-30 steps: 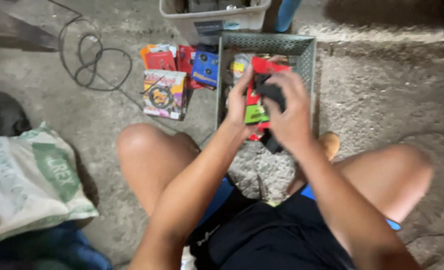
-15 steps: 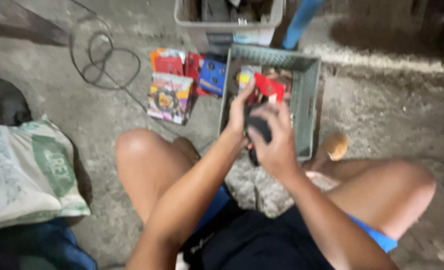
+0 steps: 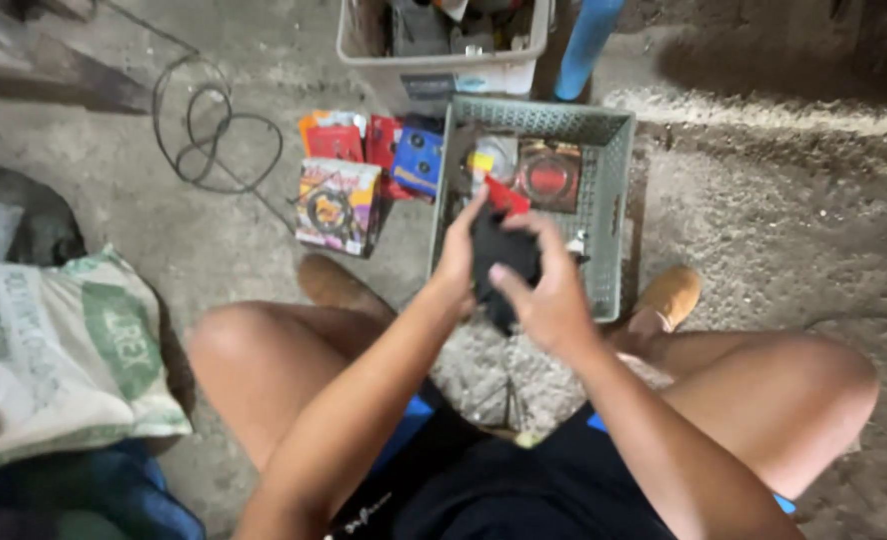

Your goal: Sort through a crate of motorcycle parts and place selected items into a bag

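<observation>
1. Black object (image 3: 504, 262): dark, soft-looking piece, kind not clear; held between both hands above the near end of the grey-green plastic crate (image 3: 614, 215); long axis runs roughly toward and away from the person, lower end hanging past the crate's near rim
2. Left hand (image 3: 461, 255): on the object's left side, fingers reaching up along its far edge; grip closed on the black object
3. Right hand (image 3: 554, 290): on the object's right and near side, thumb across its front; grip closed on the black object; this hand covers more of the piece
4. Crate contents: red packet (image 3: 509, 195) just beyond the fingertips, round red-ringed item (image 3: 549, 175) farther back
5. Floor, left of crate: colourful boxed packages (image 3: 339, 205), coiled black cable (image 3: 209, 130), white printed sack (image 3: 59, 350)
6. Beyond crate: white bin (image 3: 442, 45), blue pipe (image 3: 586, 45)
</observation>
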